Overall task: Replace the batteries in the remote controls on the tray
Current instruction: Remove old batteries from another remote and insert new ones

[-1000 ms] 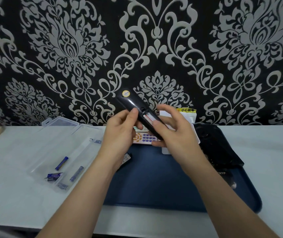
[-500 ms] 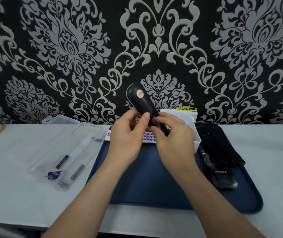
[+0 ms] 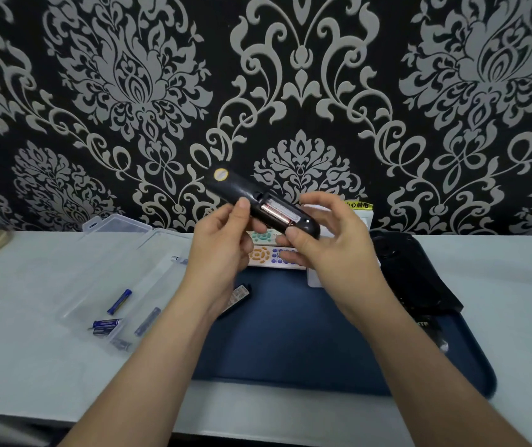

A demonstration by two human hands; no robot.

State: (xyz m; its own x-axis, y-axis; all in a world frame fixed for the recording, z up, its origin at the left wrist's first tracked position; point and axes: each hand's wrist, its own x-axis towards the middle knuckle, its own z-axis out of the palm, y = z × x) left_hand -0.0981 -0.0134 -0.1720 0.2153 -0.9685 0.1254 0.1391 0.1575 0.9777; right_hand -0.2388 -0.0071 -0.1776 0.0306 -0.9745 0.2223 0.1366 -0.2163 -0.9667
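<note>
— What's changed in the last half second?
— The black remote [image 3: 234, 188] has swung. Its far end pointed near 12 o'clock and now points to 10 o'clock, and the right hand's fingers have lifted off the open bay.
— Lay it out, biggest first.
— A dark blue tray [image 3: 290, 343] sits on the pale table [image 3: 32, 366]. At the tray's 9 o'clock a clear case [image 3: 119, 240] lies open with blue batteries [image 3: 119, 301] inside. A black bag [image 3: 412, 272] covers the tray's 2 o'clock corner.
— And the remote?
— It's held above the tray's 12 o'clock edge, back up, with one coppery battery [image 3: 275, 211] seated in the bay. The left hand [image 3: 222, 246] pinches its middle, thumb on top. The right hand [image 3: 335, 253] holds the near end, thumb beneath and fingers curled over. Below them a white remote [image 3: 275, 255] with coloured buttons lies on the tray.
— Any writing?
— A round yellow sticker [image 3: 220, 174] on the far end, unreadable. A yellow label [image 3: 359, 204] at 12 o'clock shows black Chinese characters, partly hidden.
</note>
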